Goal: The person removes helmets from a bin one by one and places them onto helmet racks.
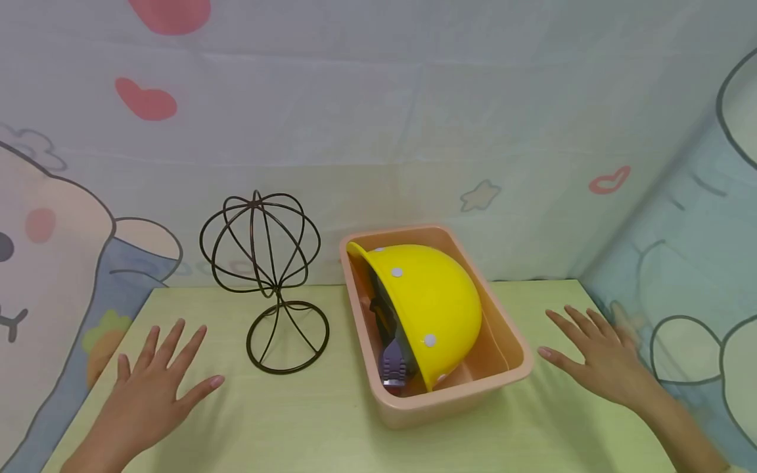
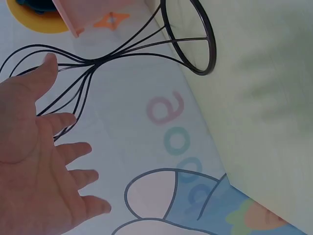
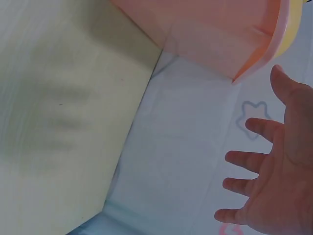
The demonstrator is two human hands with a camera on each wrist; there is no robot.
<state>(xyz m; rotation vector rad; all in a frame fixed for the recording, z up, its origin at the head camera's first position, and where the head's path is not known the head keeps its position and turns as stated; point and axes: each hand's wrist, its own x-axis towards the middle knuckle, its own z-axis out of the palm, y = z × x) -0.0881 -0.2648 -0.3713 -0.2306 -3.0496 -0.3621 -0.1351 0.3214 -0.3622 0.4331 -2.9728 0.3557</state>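
Observation:
With fingers spread, my left hand (image 1: 144,401) hovers above the table's left side and holds nothing. A dark wire stand (image 1: 278,289), with a cage-like round top and a ring base, is the thing nearest to it. On the right, my right hand (image 1: 604,360) is likewise spread and bare, apart from the pink plastic bin (image 1: 514,368). Inside that bin a yellow helmet (image 1: 440,302) with white studs lies tipped on its side. Its hollow faces left, where a purple buckle-like piece (image 1: 393,362) and dark straps show; the rest of the interior is hidden.
A pale wooden table (image 1: 284,420) carries the stand and the bin. Behind it hangs a light cloth (image 1: 378,118) printed with hearts and stars, and printed cloth also flanks both sides close to the hands.

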